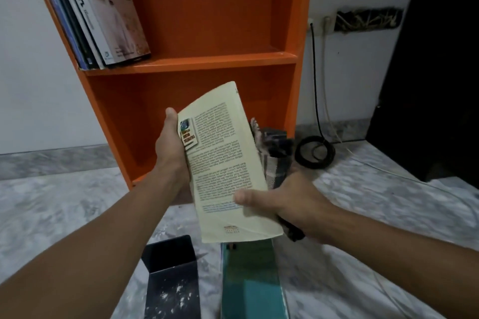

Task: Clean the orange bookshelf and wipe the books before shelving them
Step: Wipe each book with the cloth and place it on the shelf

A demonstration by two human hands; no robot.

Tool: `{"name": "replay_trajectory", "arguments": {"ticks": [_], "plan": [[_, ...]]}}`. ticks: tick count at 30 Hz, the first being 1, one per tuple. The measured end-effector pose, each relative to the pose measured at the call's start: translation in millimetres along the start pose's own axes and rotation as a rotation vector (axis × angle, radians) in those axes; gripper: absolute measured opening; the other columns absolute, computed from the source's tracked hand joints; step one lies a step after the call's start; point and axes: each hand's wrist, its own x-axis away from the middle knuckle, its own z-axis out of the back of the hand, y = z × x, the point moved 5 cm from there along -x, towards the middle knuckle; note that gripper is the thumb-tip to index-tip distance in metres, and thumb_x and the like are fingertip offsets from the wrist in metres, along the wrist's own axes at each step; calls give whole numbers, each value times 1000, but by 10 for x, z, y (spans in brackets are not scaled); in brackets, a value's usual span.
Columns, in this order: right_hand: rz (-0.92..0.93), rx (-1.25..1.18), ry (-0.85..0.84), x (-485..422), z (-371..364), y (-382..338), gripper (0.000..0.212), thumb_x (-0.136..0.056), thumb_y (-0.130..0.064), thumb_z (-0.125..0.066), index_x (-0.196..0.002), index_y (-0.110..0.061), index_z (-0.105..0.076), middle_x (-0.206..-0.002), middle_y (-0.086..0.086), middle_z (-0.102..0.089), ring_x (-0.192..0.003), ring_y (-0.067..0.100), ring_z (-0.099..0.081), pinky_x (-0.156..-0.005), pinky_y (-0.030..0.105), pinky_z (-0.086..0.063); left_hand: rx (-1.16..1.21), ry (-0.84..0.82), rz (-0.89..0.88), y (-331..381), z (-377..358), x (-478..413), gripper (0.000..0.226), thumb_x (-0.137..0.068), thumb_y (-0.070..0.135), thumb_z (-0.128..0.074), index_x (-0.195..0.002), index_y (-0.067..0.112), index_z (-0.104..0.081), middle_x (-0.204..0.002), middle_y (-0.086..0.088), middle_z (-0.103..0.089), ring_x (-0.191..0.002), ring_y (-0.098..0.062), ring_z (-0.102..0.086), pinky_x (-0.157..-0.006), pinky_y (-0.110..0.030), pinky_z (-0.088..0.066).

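Observation:
A cream paperback book (228,163) is held up in front of the orange bookshelf (207,59), back cover with printed text facing me. My left hand (171,147) grips its left edge, thumb at the top. My right hand (293,202) pinches the lower right edge with the thumb on the cover, and also holds a checked cloth (272,158) that hangs behind the book. Several books (103,13) lean at the left of the upper shelf. The lower shelf holds nothing that I can see.
A black metal bookend (171,272) and a teal book (251,282) lie on the marble floor (64,215) below my hands. A coiled black cable (313,153) and a white cord run from a wall socket (326,24) at the right. A dark cabinet (435,85) stands far right.

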Motion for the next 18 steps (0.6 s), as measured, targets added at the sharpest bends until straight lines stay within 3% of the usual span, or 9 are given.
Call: {"name": "replay_trajectory", "arguments": {"ticks": [2, 5, 7, 9, 10, 12, 14, 16, 18], "plan": [[17, -82, 49, -41, 31, 73, 44, -73, -7, -83, -113, -19, -70, -106, -8, -74, -96, 10, -71, -77, 24, -58, -76, -22, -3, 29, -44, 13, 61, -96, 63, -40, -76, 14, -72, -74, -6, -72, -70, -25, -71, -71, -39, -60], [67, -147, 212, -67, 118, 165, 44, -73, 1, -81, -113, -13, -69, -100, -6, -76, -88, 9, -73, -67, 18, -56, -259, 38, 59, 45, -82, -21, 62, -97, 63, -35, -80, 15, -69, -74, -5, -72, -71, -23, -71, -63, -32, -58], [75, -40, 299, -95, 142, 213, 40, -73, -8, -84, -110, -15, -69, -97, -10, -75, -85, 5, -72, -68, 20, -56, -589, 229, 34, 104, -101, -72, 60, -95, 66, -32, -96, 17, -67, -97, -8, -71, -92, -26, -67, -79, -38, -55], [36, 128, 366, -157, 195, 268, 38, -73, -20, -85, -108, -20, -70, -93, -15, -74, -82, -1, -69, -73, 26, -56, -896, 504, -146, 298, -186, 10, 56, -92, 62, -39, -127, 23, -57, -132, -10, -53, -120, -31, -51, -99, -48, -44], [19, 188, 403, -186, 236, 280, 38, -73, -23, -85, -107, -22, -68, -91, -17, -73, -81, -3, -67, -72, 24, -55, -934, 552, -244, 371, -288, 106, 57, -92, 59, -43, -136, 23, -51, -138, -9, -46, -125, -30, -46, -101, -47, -42], [32, 312, 489, -216, 314, 258, 35, -73, -23, -83, -104, -23, -65, -87, -18, -69, -78, -2, -63, -63, 14, -49, -881, 422, -313, 363, -548, 211, 62, -89, 62, -46, -130, 16, -57, -132, -8, -53, -115, -28, -55, -86, -40, -47], [85, 482, 563, -196, 348, 211, 32, -73, -23, -79, -99, -24, -62, -82, -15, -66, -74, 5, -60, -52, 7, -40, -619, 191, -164, 247, -804, 321, 60, -84, 68, -52, -106, 14, -65, -108, -4, -66, -92, -24, -63, -76, -36, -49], [148, 614, 588, -149, 320, 196, 29, -73, -29, -73, -98, -24, -58, -80, -6, -68, -75, 17, -61, -55, 22, -46, -353, 99, -6, 175, -957, 335, 42, -84, 59, -64, -101, 21, -61, -96, 6, -62, -85, -15, -58, -82, -34, -44], [204, 697, 582, -111, 281, 230, 30, -73, -36, -68, -97, -23, -54, -78, 0, -68, -74, 27, -62, -55, 36, -49, -298, 150, 78, 105, -957, 249, 46, -84, 39, -75, -118, 11, -63, -103, 3, -61, -91, -18, -56, -80, -31, -41]]}}
